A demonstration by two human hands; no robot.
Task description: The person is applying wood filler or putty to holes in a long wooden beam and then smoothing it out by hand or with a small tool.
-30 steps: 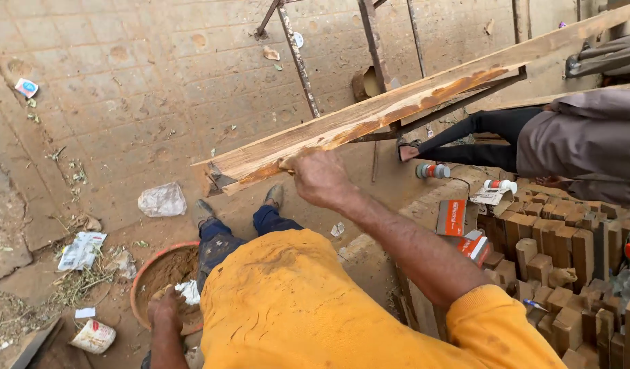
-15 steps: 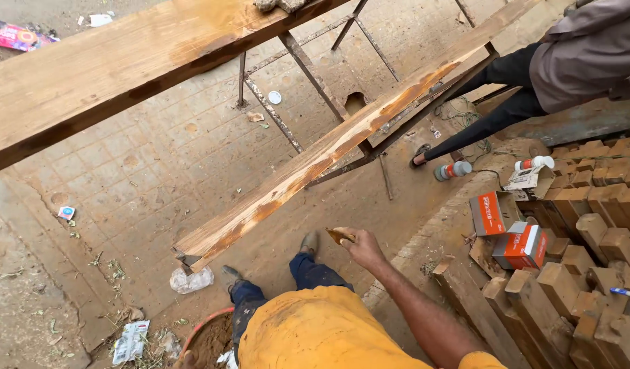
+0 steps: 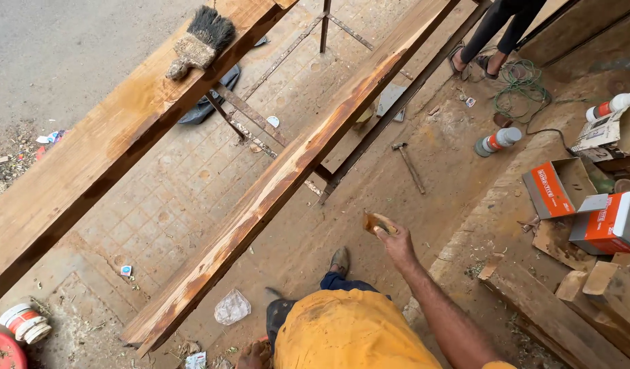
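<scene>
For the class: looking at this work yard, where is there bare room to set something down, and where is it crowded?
Free: the ground between the middle plank and the hammer; the left plank below the brush. Crowded: the right ledge with orange boxes, bottles and wood blocks.

Our right hand (image 3: 395,240) is raised on an outstretched arm, fingers closed; our left hand (image 3: 252,354) hangs low, its grip unclear.
</scene>
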